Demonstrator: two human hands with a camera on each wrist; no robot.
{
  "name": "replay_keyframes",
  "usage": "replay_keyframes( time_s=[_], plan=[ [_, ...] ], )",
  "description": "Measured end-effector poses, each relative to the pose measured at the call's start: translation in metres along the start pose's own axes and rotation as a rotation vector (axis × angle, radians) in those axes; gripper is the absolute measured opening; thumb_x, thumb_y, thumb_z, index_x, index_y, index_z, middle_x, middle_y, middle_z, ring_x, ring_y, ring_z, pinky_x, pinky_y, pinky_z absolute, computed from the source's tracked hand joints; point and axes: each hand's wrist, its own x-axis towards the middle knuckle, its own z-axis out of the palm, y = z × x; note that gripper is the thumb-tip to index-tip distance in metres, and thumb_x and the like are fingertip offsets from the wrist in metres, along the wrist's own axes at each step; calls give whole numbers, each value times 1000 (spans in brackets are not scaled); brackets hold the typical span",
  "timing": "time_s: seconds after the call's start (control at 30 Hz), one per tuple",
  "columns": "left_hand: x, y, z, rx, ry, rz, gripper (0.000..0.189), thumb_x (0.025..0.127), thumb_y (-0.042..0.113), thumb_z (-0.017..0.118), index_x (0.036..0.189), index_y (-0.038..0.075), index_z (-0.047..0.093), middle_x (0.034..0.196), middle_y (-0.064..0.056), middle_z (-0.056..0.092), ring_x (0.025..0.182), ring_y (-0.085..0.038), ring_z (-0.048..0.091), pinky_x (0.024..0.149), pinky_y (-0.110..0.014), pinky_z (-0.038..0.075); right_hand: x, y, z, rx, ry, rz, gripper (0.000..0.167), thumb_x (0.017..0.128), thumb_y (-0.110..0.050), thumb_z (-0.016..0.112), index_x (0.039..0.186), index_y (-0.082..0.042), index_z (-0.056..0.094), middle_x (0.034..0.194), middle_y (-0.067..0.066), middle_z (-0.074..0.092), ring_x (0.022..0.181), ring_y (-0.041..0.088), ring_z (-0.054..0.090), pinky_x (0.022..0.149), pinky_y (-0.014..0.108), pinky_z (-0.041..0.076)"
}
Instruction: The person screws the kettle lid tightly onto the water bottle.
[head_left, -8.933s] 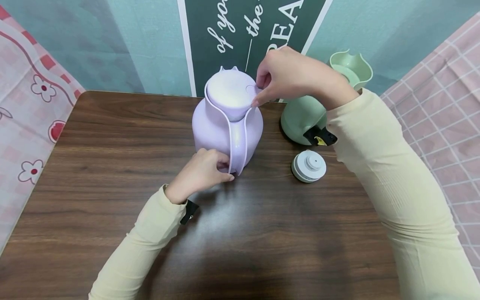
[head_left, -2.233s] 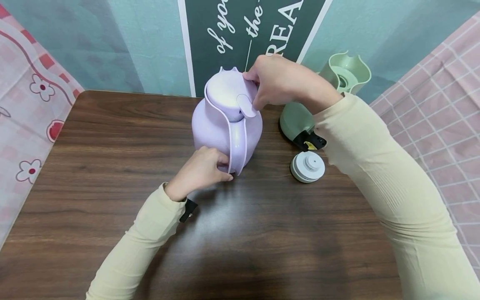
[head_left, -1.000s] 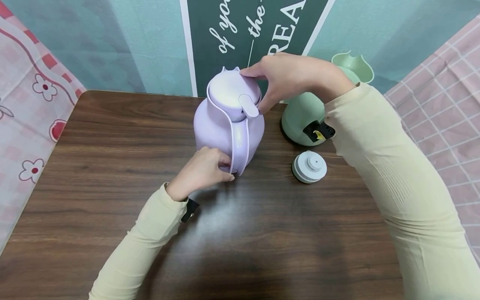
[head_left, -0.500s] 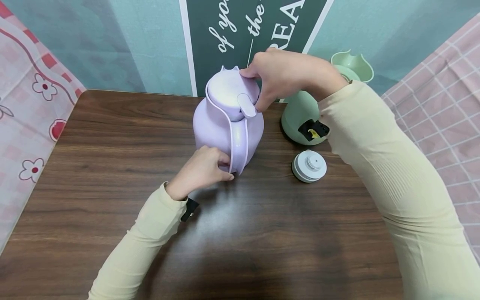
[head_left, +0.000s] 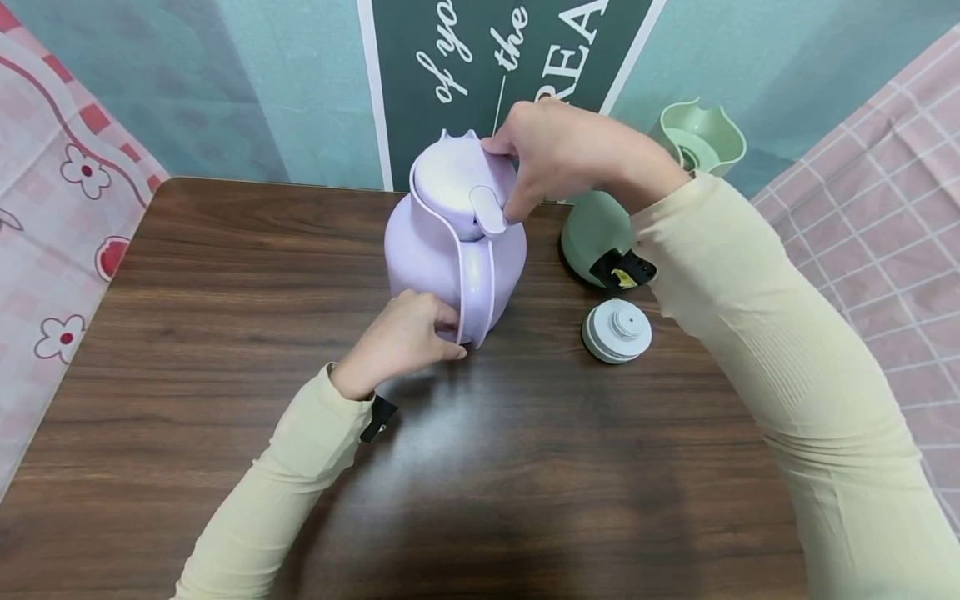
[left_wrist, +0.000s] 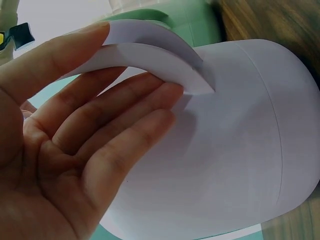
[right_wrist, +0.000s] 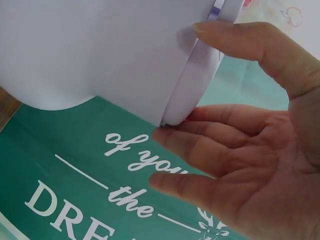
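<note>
Left hand (head_left: 405, 333) hooked round handle (head_left: 476, 287) of purple jug (head_left: 420, 262), right hand (head_left: 558, 154) pinching lid (head_left: 453, 175) by its edge; shallow pinch might slip, or loose left hold let jug twist

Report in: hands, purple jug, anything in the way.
Left hand gripping handle, right hand holding lid. Purple jug upright, lid on. Green jug and white stopper off right, seemingly not in the way.
</note>
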Motion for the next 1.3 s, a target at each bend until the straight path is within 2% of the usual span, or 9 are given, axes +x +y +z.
replay_keyframes(
  time_s=[0.13, 0.3, 0.37, 0.43, 0.5, 0.7, 1.03, 1.17, 1.3],
  plan=[
    [0, 0, 1, -6, -1, -4, 12, 67, 14, 77, 62, 12, 66, 51, 9, 49, 54, -12, 43, 54, -27, 38, 0, -2, 1, 12, -3, 17, 75, 65, -16, 72, 132, -1, 43, 115, 16, 59, 87, 28, 43, 72, 34, 36],
    [-1, 1, 1, -16, 3, 1, 11, 67, 14, 77, 63, 12, 67, 51, 9, 49, 54, -11, 43, 54, -27, 38, -1, -2, 1, 12, 0, 16, 75, 65, -18, 73, 132, -1, 44, 115, 15, 59, 85, 24, 47, 80, 35, 37],
    [-1, 1, 1, -22, 3, 3, 11, 67, 14, 77, 63, 12, 67, 51, 9, 49, 54, -11, 43, 54, -27, 38, -1, -2, 2, 5, 6, 16, 74, 64, -19, 73, 131, -2, 46, 108, 14, 62, 84, 24, 47, 80, 34, 37],
    [-1, 1, 1, -25, 3, 0, 12, 66, 14, 78, 62, 12, 67, 50, 10, 49, 54, -11, 43, 54, -27, 38, -1, -3, 2, 11, 11, 20, 73, 64, -18, 73, 131, -2, 46, 104, 13, 62, 82, 23, 47, 70, 32, 37],
    [-1, 1, 1, -26, 2, -6, 12, 66, 14, 78, 62, 12, 67, 50, 10, 49, 54, -11, 42, 54, -27, 38, -1, -5, 3, 16, 11, 25, 73, 65, -17, 72, 131, -2, 46, 101, 12, 62, 81, 23, 47, 67, 31, 37],
    [-1, 0, 2, -25, 5, -5, 13, 67, 14, 78, 61, 13, 66, 50, 10, 48, 53, -11, 42, 54, -27, 38, -2, -5, 3, 32, -1, 39, 74, 66, -17, 72, 132, -2, 43, 112, 13, 59, 85, 22, 48, 69, 30, 38],
    [0, -1, 2, -20, -1, -10, 12, 67, 14, 77, 62, 13, 67, 51, 10, 50, 54, -11, 43, 55, -28, 39, -3, -2, 3, 11, 3, -15, 70, 67, -17, 70, 131, -2, 47, 97, 10, 60, 81, 22, 48, 70, 31, 37],
    [0, -1, 2, -14, -1, -7, 11, 67, 15, 77, 62, 14, 67, 51, 10, 49, 54, -11, 43, 55, -28, 39, -2, 0, 2, 2, -23, -18, 71, 69, -19, 68, 134, -1, 43, 103, 12, 57, 87, 24, 46, 74, 33, 36],
    [0, 0, 2, -16, -5, -10, 10, 67, 15, 76, 64, 13, 67, 52, 10, 50, 55, -11, 44, 56, -28, 39, -3, 1, 1, 6, -57, -4, 74, 71, -19, 69, 136, 0, 39, 122, 14, 52, 102, 26, 44, 86, 36, 35]
  ],
)
